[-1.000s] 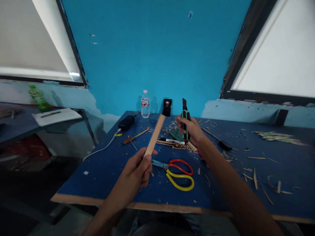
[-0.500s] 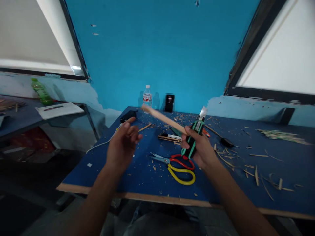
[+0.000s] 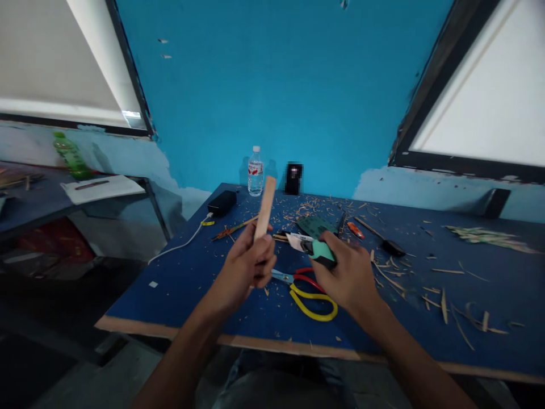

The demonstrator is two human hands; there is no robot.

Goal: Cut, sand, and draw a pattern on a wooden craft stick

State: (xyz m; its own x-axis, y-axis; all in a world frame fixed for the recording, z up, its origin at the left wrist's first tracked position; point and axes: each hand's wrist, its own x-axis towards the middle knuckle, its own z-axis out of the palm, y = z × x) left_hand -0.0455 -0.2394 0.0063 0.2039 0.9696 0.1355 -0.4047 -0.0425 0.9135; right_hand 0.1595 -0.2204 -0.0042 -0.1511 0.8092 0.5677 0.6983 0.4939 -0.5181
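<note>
I make out smooth, matt wood in the strip (image 3: 265,209), plastic and metal in the cutter (image 3: 322,251), and metal with smooth plastic in the scissors (image 3: 286,278). Mid-frame, the bottle (image 3: 255,177) looks clear plastic; the tabletop (image 3: 183,301), matt.

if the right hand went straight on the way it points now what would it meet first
Leading with the knife, the right hand would probably meet the strip first, close to where the left hand grips it. Depth is unclear, so it might pass in front or behind.
</note>
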